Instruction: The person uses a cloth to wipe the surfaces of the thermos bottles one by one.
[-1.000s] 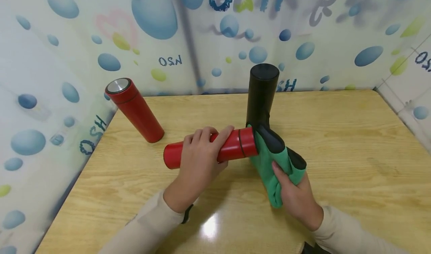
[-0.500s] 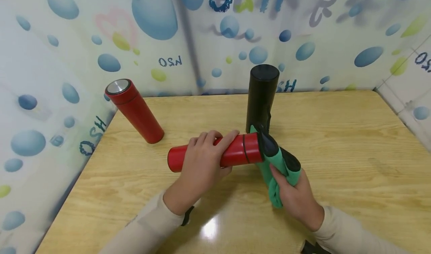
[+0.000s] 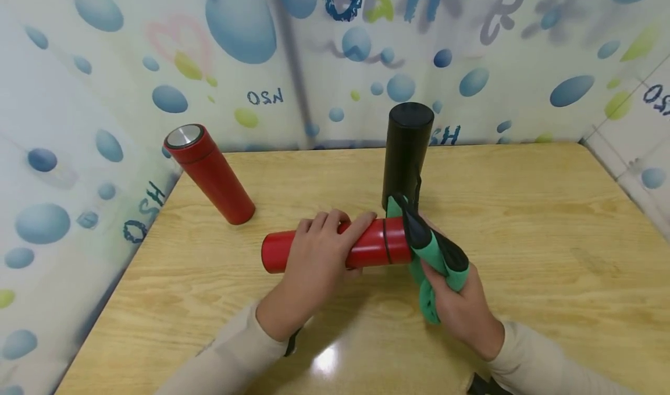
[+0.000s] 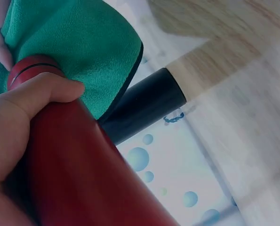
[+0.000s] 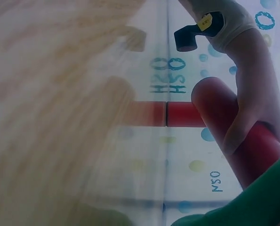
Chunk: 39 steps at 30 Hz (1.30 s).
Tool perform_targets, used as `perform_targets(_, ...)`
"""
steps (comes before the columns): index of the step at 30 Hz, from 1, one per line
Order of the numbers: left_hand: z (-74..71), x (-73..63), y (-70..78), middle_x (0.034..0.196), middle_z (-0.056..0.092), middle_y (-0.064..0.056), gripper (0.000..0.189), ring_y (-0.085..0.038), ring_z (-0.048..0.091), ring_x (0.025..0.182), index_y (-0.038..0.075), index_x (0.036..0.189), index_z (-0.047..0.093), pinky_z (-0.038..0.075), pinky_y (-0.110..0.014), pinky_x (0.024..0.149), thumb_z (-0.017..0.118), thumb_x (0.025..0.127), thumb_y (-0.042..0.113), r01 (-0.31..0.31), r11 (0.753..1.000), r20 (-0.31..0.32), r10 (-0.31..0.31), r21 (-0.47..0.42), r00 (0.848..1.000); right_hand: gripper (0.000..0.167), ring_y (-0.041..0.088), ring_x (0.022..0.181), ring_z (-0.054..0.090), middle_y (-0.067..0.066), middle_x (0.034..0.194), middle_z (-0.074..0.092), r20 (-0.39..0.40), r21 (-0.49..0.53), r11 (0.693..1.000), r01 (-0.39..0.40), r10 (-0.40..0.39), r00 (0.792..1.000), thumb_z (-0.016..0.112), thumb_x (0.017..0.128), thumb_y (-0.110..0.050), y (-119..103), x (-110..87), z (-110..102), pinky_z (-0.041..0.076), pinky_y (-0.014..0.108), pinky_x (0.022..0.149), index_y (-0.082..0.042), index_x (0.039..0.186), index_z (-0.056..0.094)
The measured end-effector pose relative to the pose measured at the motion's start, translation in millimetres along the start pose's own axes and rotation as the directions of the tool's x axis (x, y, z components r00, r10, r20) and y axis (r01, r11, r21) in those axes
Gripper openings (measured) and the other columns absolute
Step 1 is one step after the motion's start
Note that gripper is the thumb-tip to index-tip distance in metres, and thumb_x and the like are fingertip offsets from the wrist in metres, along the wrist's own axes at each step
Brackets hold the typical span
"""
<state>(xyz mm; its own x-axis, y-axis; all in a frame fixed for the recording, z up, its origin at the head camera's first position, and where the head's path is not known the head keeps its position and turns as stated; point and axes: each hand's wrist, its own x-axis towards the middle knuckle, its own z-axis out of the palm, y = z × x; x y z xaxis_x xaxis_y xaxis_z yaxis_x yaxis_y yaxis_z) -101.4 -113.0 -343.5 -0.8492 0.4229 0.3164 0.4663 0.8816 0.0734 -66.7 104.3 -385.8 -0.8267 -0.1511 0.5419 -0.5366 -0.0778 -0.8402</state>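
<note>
My left hand point(image 3: 319, 261) grips a red thermos flask point(image 3: 374, 244) round its middle, holding it sideways above the table. The lid end points right and meets a green cloth point(image 4: 78, 37), which has a black underside and edging. Bunched in my right hand point(image 3: 463, 302), the cloth covers that end of the flask; fingertips show behind it. In the left wrist view the thumb lies along the flask below the lid seam. The right wrist view shows the held flask point(image 5: 215, 106) and my left hand, with only a corner of the cloth.
A second red thermos flask point(image 3: 214, 174) with a silver-topped lid stands at the table's back left. Just behind the cloth stands a black cylindrical flask point(image 3: 407, 150). The wooden table point(image 3: 549, 220) meets a wall point(image 3: 324, 81) patterned with blue bubbles.
The held red flask has moved slightly right and towards me, with my left hand. The cloth has shifted from beside its lid end to fold over it, fingers now showing behind.
</note>
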Motion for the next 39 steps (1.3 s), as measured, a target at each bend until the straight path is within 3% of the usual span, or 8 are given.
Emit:
perform_targets(4, -1.7, 1.0, 0.9, 0.112, 0.062, -0.004, 0.092, -0.024, 0.059, 0.102, 0.034, 0.142, 0.047, 0.052, -0.047, 0.086, 0.093, 0.063, 0.037, 0.013, 1.000, -0.036, -0.014, -0.009, 0.999, 0.055, 0.006, 0.126, 0.055, 0.008, 0.157, 0.043, -0.001, 0.014, 1.000, -0.026, 0.026, 1.000, 0.038, 0.098, 0.018, -2.1, -1.1, -2.1, 0.044, 0.014, 0.103, 0.003, 0.150, 0.039)
perform_targets(11, 0.5, -0.4, 1.8, 0.112, 0.063, -0.005, 0.091, -0.025, 0.060, 0.101, 0.032, 0.140, 0.048, 0.053, -0.047, 0.086, 0.094, 0.062, 0.036, 0.043, 0.998, -0.001, -0.043, -0.036, 0.999, 0.055, 0.013, 0.149, 0.034, 0.009, 0.161, 0.036, 0.017, -0.006, 0.997, -0.075, 0.075, 0.997, 0.039, 0.099, 0.015, -4.4, 1.0, -1.6, 0.036, 0.021, 0.114, 0.003, 0.153, 0.033)
perform_targets(16, 1.5, 0.0, 1.5, 0.110, 0.064, -0.005, 0.090, -0.025, 0.061, 0.100, 0.031, 0.141, 0.047, 0.052, -0.046, 0.084, 0.092, 0.064, 0.037, 0.005, 1.000, -0.009, -0.005, -0.016, 1.000, 0.054, 0.009, 0.142, 0.044, 0.007, 0.159, 0.039, 0.027, 0.026, 0.999, -0.045, 0.044, 0.999, 0.036, 0.099, 0.017, -3.3, 0.0, -3.7, 0.039, 0.019, 0.111, 0.005, 0.152, 0.033)
perform_targets(20, -1.9, 1.2, -0.2, 0.110, 0.063, -0.004, 0.092, -0.024, 0.061, 0.099, 0.032, 0.141, 0.047, 0.052, -0.046, 0.084, 0.093, 0.061, 0.037, 0.021, 0.999, -0.040, -0.022, -0.039, 0.999, 0.053, 0.007, 0.142, 0.042, 0.003, 0.157, 0.042, 0.021, 0.031, 0.999, -0.042, 0.042, 0.999, 0.037, 0.099, 0.016, -2.4, 0.3, -4.4, 0.038, 0.019, 0.111, 0.003, 0.151, 0.036)
perform_targets(27, -3.1, 1.4, -2.5, 0.110, 0.064, -0.004, 0.088, -0.023, 0.061, 0.098, 0.031, 0.138, 0.048, 0.053, -0.046, 0.084, 0.093, 0.062, 0.034, 0.046, 0.997, -0.005, -0.047, -0.059, 0.999, 0.056, 0.015, 0.149, 0.034, 0.018, 0.160, 0.033, 0.041, 0.020, 0.997, -0.078, 0.077, 0.996, 0.038, 0.099, 0.015, -4.4, 2.6, -2.6, 0.035, 0.023, 0.116, 0.000, 0.153, 0.035)
perform_targets(31, -2.8, 1.2, -2.3, 0.109, 0.064, -0.003, 0.089, -0.021, 0.061, 0.097, 0.031, 0.139, 0.047, 0.052, -0.045, 0.083, 0.093, 0.063, 0.035, 0.044, 0.996, 0.013, -0.043, -0.075, 0.999, 0.049, 0.006, 0.111, 0.065, 0.005, 0.145, 0.057, -0.022, 0.027, 0.991, -0.133, 0.134, 0.991, 0.042, 0.101, 0.011, -5.0, 1.5, -3.8, 0.049, 0.016, 0.099, -0.003, 0.147, 0.047)
perform_targets(34, -3.0, -1.1, -1.8, 0.109, 0.063, -0.001, 0.088, -0.019, 0.060, 0.095, 0.032, 0.139, 0.047, 0.053, -0.042, 0.082, 0.092, 0.063, 0.037, 0.063, 0.990, 0.023, -0.060, -0.125, 0.998, 0.036, 0.001, 0.072, 0.065, -0.006, 0.109, 0.071, -0.093, 0.035, 0.982, -0.183, 0.186, 0.978, 0.047, 0.101, 0.007, -5.9, 0.5, -4.8, 0.054, 0.014, 0.072, -0.005, 0.132, 0.060)
perform_targets(39, -7.4, -2.5, 0.3, 0.109, 0.063, 0.003, 0.083, -0.014, 0.060, 0.094, 0.029, 0.138, 0.048, 0.054, -0.036, 0.080, 0.089, 0.066, 0.038, 0.071, 0.960, -0.030, -0.082, -0.272, 0.996, 0.021, 0.003, 0.081, 0.069, -0.005, 0.097, 0.072, -0.166, 0.041, 0.941, -0.336, 0.338, 0.926, 0.052, 0.102, -0.005, -8.8, 4.6, -6.3, 0.056, 0.018, 0.071, -0.013, 0.117, 0.064)
